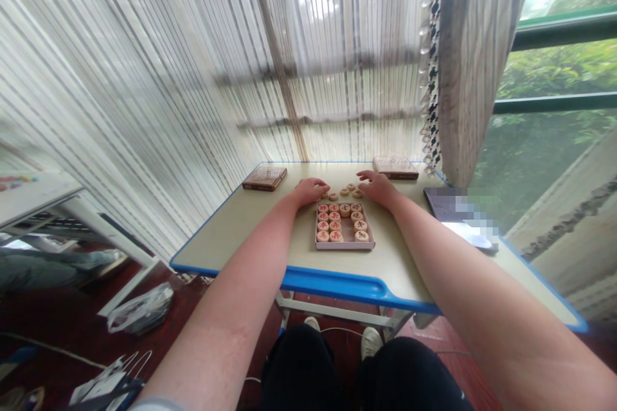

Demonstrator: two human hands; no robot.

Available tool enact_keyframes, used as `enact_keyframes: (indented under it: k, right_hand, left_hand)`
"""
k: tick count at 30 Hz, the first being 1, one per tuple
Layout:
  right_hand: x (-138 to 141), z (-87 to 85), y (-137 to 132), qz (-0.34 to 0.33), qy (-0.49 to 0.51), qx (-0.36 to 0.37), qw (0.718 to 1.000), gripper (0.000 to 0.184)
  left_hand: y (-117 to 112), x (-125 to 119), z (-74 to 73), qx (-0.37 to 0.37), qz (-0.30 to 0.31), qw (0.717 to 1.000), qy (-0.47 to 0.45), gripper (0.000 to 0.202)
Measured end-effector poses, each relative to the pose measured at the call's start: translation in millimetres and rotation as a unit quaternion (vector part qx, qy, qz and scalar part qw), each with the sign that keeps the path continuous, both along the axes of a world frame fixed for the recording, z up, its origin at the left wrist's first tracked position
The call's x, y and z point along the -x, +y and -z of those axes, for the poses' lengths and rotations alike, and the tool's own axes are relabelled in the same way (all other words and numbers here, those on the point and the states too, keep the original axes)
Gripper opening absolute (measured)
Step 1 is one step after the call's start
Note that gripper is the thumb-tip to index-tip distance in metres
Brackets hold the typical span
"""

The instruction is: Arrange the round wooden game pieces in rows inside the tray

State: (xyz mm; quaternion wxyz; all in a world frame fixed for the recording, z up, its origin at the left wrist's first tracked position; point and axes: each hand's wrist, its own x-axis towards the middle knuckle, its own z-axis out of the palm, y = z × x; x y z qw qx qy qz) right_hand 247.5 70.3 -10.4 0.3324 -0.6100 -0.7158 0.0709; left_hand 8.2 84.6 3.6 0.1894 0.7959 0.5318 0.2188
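Loose Chinese chess pieces (344, 192) lie on the pale desk (231, 218) just beyond a shallow box (345, 246). Round wooden pieces with red characters (335, 226) fill its left columns, and ones with black characters (360, 226) stand at its right. Bare box floor shows between them. Beside the loose pieces on the left, my left hand (311, 191) is palm down with loosely bent fingers, its tips close over a piece at the edge. My right hand (376, 185) hovers at their right side, fingers apart, thumb near another piece. No held piece is visible in it.
Flat brown boxes lie at the desk's back left (265, 178) and back right (396, 167). A dark device (443, 204), partly blurred out, rests by the right edge. A blue groove (332, 282) runs along the front. Striped string curtains (337, 96) hang behind.
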Motion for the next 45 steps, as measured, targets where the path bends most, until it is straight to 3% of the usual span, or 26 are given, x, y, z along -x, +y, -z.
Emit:
enact_keyframes:
  k: [6,13,17,24,27,33,42,45]
  right_hand:
    - [9,-6.2,-3,-0.061,-0.057,0.001,0.997,0.031]
    - [4,-10.1,-3,0.015,-0.094,-0.007,0.995,0.027]
    - [1,-7.8,-1,0.049,-0.057,0.016,0.997,0.021]
    - [-8,-5.6,3,0.04,0.082,0.033,0.995,0.048]
    - [-8,-9.8,0,0.079,0.062,0.056,0.993,0.047]
    - [-4,-18.1,-8,0.047,-0.021,0.085,0.995,0.028]
    - [-5,-14.7,-9,0.042,-0.059,0.047,0.996,0.03]
    - [-5,-21.3,-17,0.064,-0.002,0.022,0.998,0.038]
  left_hand:
    - [0,0,-0.2,-0.008,0.0,1.0,0.001,0.044]
    - [-5,-1,-4.6,0.005,0.0,1.0,0.004,0.044]
    - [-5,-2,-5.5,0.005,-0.001,1.0,0.004,0.045]
    - [-8,-1,-7.8,0.007,0.005,1.0,0.005,0.044]
    - [-7,-1,-7.1,0.006,0.007,1.0,0.004,0.045]
    - [-3,0,-2.1,-0.004,0.01,1.0,0.001,0.045]
    - [-9,2,-2.7,0.018,0.001,0.999,-0.028,0.042]
    - [-14,6,-2.4,-0.019,0.002,0.999,-0.046,0.042]
